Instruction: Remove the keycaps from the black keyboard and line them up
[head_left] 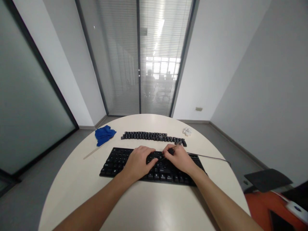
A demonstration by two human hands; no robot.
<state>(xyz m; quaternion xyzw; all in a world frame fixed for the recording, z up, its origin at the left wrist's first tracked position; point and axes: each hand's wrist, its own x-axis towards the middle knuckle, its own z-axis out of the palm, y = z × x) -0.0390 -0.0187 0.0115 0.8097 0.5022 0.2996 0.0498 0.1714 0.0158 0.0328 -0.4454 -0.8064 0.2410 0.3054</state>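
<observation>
A black keyboard (117,162) lies on the round white table in front of me, and some of its keys are under my hands. My left hand (138,162) rests over the middle of the keyboard, thumb and forefinger apart, with no object seen between them. Just right of it, my right hand (179,157) is closed in a pinch over the keyboard's upper part. A small black object (170,150) shows between its fingers, with what looks like a thin dark tip toward the keys; its kind is unclear. Loose black keycaps (144,136) lie in rows behind the keyboard.
A blue cloth (104,134) lies at the table's left, beside a thin wooden stick (96,150). Crumpled white tissue (187,131) sits at the back right. The keyboard's cable (209,157) runs over the right edge. An orange chair (264,208) stands at the lower right.
</observation>
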